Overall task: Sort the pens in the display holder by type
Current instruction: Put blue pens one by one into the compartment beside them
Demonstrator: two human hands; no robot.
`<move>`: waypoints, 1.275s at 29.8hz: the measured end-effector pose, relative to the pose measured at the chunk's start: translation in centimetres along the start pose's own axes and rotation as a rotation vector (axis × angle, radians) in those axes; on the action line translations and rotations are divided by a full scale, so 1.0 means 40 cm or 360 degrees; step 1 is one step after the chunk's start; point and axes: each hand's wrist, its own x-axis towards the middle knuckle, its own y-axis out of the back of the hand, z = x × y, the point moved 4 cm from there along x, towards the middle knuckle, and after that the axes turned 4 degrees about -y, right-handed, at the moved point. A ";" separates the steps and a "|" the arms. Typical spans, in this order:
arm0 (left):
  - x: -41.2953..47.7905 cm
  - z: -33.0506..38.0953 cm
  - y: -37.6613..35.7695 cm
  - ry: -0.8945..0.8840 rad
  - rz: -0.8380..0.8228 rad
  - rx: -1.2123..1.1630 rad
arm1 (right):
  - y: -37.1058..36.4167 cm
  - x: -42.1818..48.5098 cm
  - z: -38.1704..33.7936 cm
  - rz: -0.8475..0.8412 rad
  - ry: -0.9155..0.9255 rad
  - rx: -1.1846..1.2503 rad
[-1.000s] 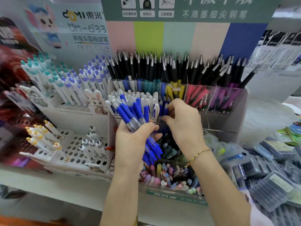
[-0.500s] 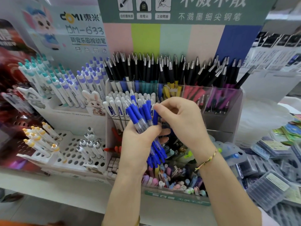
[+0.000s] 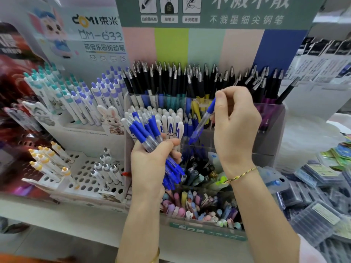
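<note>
Head view. Listener: What is largest here?

Describer: A clear acrylic display holder (image 3: pixel 271 141), stepped in tiers with smooth see-through dividers, standing on a white shelf (image 3: pixel 66 219). Its back tier is packed with slim black-capped pens (image 3: pixel 180 80) whose metal clips glint. Its middle tier holds rounded white-capped pens (image 3: pixel 171 122). Its front tier is a jumble of pastel pens (image 3: pixel 190 204).

Listener: And the hands?

Describer: In front of the holder's middle tier, the left hand (image 3: pixel 150 166) is wrapped round a bundle of blue pens (image 3: pixel 144 131). These have clear barrels, glossy blue caps and rubbery-looking blue grips, and they fan out unevenly. Above the middle tier, toward the holder's right side, the right hand (image 3: pixel 235 126) pinches a single blue pen (image 3: pixel 204 120) of the same type. It is held near its cap between thumb and fingertips, with the tip slanting down toward a middle compartment.

Listener: What could go wrong?

Describer: In my judgement, the bundle is thick and its barrels are slick plastic. A slack grip could let pens slide into the front tier's mixed pile, undoing the sorting. The single pen is held at one end only, so it could swing, catch a divider, or land among the white caps beside it. The crowded back row could tip if knuckles brush it.
</note>
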 end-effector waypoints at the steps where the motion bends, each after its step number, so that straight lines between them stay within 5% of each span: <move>1: 0.000 0.001 -0.004 -0.0008 -0.0026 0.0017 | -0.005 -0.003 0.002 -0.0028 0.0024 -0.0039; 8: 0.003 -0.004 -0.011 -0.0030 -0.0136 0.0066 | 0.000 0.008 0.001 -0.0030 0.0144 -0.0113; 19: 0.002 -0.004 -0.024 -0.0042 -0.0272 0.0091 | -0.059 -0.056 0.061 -0.0648 -0.0113 -0.0607; 26: -0.006 0.002 -0.040 -0.0004 -0.0383 0.0105 | -0.017 -0.022 0.024 -0.0457 -0.0164 -0.0132; 32: -0.004 0.002 -0.052 -0.0028 -0.0464 0.0117 | -0.036 -0.030 -0.010 -0.0994 -0.0366 0.0178; 38: 0.002 -0.010 -0.037 0.0045 -0.0313 0.0112 | -0.029 -0.004 0.013 -0.0566 -0.0519 0.0284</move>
